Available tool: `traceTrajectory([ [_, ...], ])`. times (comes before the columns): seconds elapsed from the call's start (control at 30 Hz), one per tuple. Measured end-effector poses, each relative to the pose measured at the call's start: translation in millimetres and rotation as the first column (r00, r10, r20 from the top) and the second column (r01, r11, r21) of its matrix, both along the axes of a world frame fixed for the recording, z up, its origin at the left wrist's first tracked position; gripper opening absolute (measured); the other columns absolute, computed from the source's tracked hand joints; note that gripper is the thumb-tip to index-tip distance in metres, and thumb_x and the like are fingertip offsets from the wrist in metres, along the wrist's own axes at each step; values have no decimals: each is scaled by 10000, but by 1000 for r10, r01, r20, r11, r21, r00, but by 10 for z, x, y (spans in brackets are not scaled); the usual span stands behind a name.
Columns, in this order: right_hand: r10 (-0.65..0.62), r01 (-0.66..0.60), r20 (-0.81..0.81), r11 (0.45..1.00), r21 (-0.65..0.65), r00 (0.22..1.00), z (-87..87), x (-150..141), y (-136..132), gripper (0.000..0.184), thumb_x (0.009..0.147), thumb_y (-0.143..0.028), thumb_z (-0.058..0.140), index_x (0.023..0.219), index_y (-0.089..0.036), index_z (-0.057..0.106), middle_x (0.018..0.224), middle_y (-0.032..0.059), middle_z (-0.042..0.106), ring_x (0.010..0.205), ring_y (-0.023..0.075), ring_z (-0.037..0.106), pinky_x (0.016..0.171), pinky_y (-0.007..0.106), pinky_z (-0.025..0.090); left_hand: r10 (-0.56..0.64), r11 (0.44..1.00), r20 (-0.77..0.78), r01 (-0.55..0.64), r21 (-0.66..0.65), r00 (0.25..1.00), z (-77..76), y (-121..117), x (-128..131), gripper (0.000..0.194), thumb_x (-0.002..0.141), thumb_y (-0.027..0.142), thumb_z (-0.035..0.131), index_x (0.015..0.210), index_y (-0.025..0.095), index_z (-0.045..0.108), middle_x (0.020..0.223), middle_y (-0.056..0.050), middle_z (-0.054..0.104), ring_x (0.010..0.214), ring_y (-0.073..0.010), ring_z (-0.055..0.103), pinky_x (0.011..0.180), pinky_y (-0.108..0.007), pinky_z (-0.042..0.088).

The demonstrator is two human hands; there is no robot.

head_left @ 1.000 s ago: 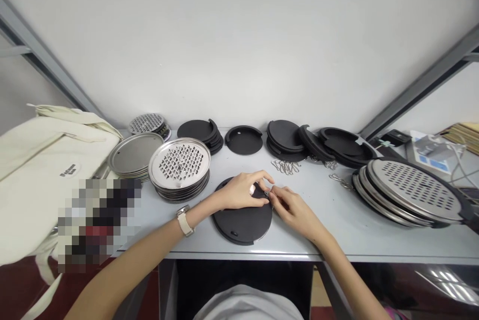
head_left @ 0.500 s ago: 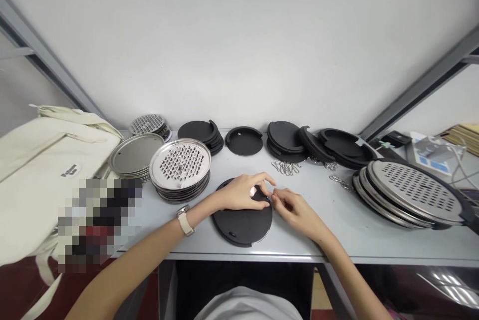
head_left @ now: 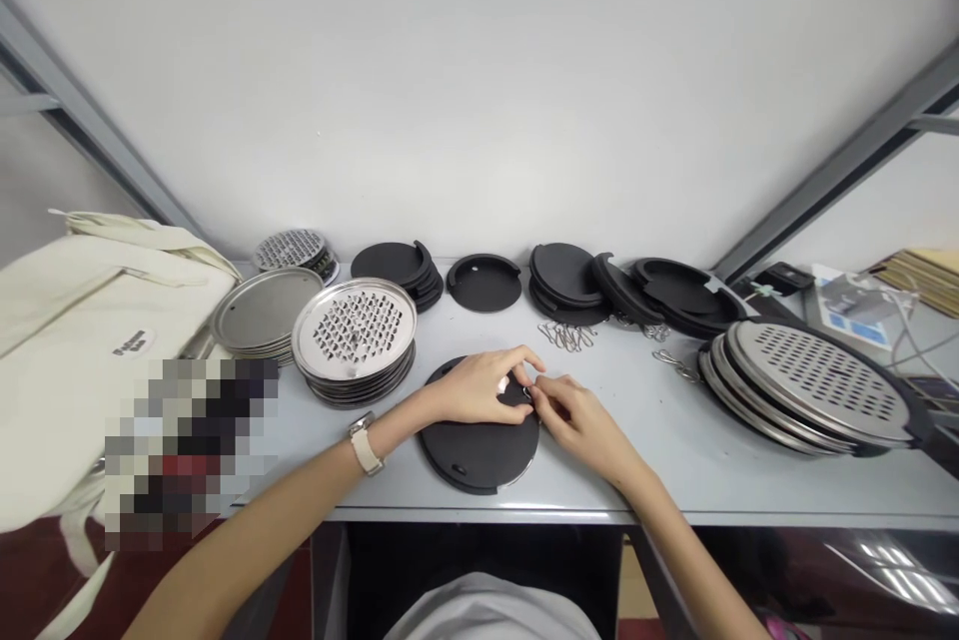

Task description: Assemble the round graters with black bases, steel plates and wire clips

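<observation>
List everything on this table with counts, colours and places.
black disc: 1, black, under the hands
black disc stacks: 2, black, back row
loose black discs: several, black, back row
wire clips: one pile, silver, mid-table
perforated steel stack: 1, silver, left of hands
plain steel stack: 1, silver, further left
small perforated stack: 1, silver, back left
large perforated stack: 1, silver, right
canvas bag: 1, cream, far left
left hand: 1, on the disc
right hand: 1, at its edge

Grey bench [head_left: 659, 480] w/ stacked perforated steel discs [head_left: 354, 328], black discs [head_left: 565, 273], wire hooks [head_left: 567, 336], canvas bag [head_left: 97, 340].
</observation>
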State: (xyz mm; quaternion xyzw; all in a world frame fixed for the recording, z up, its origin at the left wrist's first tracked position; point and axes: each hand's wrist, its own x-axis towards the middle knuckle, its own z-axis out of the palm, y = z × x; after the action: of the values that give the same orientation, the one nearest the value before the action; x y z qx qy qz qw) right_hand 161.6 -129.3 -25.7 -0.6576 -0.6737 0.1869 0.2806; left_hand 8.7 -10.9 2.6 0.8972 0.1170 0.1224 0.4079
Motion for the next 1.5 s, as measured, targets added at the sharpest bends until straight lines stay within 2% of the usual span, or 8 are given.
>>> traceTrajectory([
  [0.13,-5,5,-9,1000,3,1000,-15,22,-2,300,950,-270,360,657,-206,362,579,-18,426,651,172,468,628,274,347,-19,999,6,19,28,1000,-2,0,-5,486,717,211,634,1173,241,469,1027,5,644,875,-170,609,791,-275,455],
  [0.63,27,-27,-29,1000,-2,999,-27,40,-3,308,953,-282,348,654,-209,356,569,-26,391,625,167,440,640,287,348,-40,999,35,41,-14,999,3,-3,-3,508,722,183,636,1194,237,455,1014,-5,648,893,-167,612,825,-281,456],
  [1.2,30,-30,-50,1000,-3,998,2,44,-25,310,967,-307,327,688,-207,419,599,-16,453,641,171,466,655,302,372,-41,999,23,42,-26,999,35,-9,-16,515,727,184,631,1209,243,458,1023,-3,650,897,-173,610,835,-290,448],
  [1.33,3,-3,-77,1000,-7,997,20,61,-35,322,959,-313,338,657,-210,382,575,-26,430,610,158,445,615,288,373,-32,999,23,33,-33,999,27,-3,-16,467,762,156,569,1202,253,449,981,23,669,851,-152,615,805,-275,448],
  [1.43,-4,3,-81,1000,-17,997,39,64,-35,327,954,-312,343,644,-210,364,560,-34,415,586,147,427,595,279,368,-19,1000,10,19,-8,1000,21,-3,-12,446,781,143,527,1201,259,432,984,34,670,832,-144,615,795,-271,447],
  [1.5,-14,13,-75,1000,-12,997,44,61,-29,323,954,-311,343,649,-208,360,566,-37,413,591,144,432,599,273,364,-10,999,8,9,52,1000,22,-16,-11,447,784,156,529,1204,259,416,1012,30,655,861,-147,610,790,-267,447],
])
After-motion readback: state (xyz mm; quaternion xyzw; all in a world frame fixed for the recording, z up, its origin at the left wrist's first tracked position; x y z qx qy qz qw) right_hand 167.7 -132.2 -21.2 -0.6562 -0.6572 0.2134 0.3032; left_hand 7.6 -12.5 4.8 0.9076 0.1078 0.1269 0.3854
